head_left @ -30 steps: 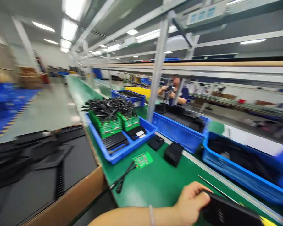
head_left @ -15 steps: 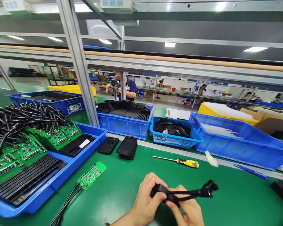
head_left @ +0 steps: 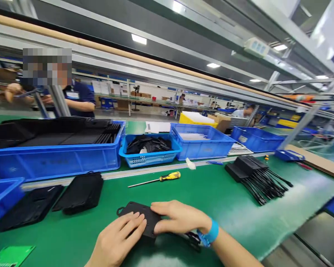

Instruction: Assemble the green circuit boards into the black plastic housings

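A black plastic case with a small loop at its far left corner is between my hands, low over the green bench. My left hand holds its near left side, fingers together across the top face and thumb hidden. On the right edge, my right hand grips it with thumb and fingers apart; a blue band circles that wrist. Black cable ends show beneath my right wrist. Beyond the case lies a yellow-handled screwdriver. Black case shells rest to the left, and a green circuit board shows at the lower left.
Finished-looking black cases with cables are stacked at right. Along the back stand a large blue bin of black parts, a light-blue basket and another blue bin. A blue pen lies nearby. A co-worker stands beyond.
The view has swung right. The case, earlier held up with its cables pointing right, is now lower and flatter, with both hands over its top and sides.
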`<state>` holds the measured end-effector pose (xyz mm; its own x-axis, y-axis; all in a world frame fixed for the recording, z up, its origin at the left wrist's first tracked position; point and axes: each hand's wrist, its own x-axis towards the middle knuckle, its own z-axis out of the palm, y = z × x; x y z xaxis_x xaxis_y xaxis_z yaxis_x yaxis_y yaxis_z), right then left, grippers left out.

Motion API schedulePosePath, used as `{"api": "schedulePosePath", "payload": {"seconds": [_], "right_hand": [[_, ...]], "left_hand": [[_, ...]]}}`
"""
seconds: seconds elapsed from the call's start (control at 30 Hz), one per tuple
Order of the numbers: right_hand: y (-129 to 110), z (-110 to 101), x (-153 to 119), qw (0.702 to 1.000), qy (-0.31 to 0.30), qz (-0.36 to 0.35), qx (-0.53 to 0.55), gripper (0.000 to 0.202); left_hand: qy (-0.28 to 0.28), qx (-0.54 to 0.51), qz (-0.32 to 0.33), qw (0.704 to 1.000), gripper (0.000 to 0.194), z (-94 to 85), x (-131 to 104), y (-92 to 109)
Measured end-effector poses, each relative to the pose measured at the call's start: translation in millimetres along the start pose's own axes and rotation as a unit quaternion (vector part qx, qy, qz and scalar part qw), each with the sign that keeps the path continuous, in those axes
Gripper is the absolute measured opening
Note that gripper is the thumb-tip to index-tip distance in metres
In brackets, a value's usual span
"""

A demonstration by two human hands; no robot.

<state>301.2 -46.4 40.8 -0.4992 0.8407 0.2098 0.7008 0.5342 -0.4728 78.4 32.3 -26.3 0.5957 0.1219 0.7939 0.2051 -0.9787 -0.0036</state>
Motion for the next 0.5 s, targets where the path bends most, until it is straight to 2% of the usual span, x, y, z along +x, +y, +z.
{"api": "schedulePosePath", "payload": {"seconds": [0.1,0.2,0.27,0.33,0.43,0.5], "right_hand": [[-17.1,20.2,-3.3,0.979,0.015,0.046,-0.198,0.067],[-12.7,22.7,-19.7,0.954,0.036,0.08,-0.287,0.075],[10.9,2.4,-41.8,0.932,0.066,0.165,-0.316,0.065],[48.3,-31.8,-72.6,0.874,0.107,0.31,-0.36,0.05],[111.3,-88.7,-128.1,0.786,0.147,0.454,-0.394,0.048],[146.3,-117.7,-163.7,0.717,0.151,0.547,-0.405,0.038]], "left_hand": [[-0.001,0.029,0.028,0.999,0.034,8.5,1.4,16.2],[-0.015,0.056,0.041,0.997,0.035,12.1,8.8,23.3],[-0.015,0.071,0.044,0.996,0.034,12.5,13.1,20.2],[-0.009,0.07,0.026,0.997,0.033,13.2,14.0,13.8],[-0.007,0.06,-0.001,0.998,0.033,17.3,9.9,6.0],[-0.014,0.055,0.002,0.998,0.033,21.8,6.7,4.3]]}}
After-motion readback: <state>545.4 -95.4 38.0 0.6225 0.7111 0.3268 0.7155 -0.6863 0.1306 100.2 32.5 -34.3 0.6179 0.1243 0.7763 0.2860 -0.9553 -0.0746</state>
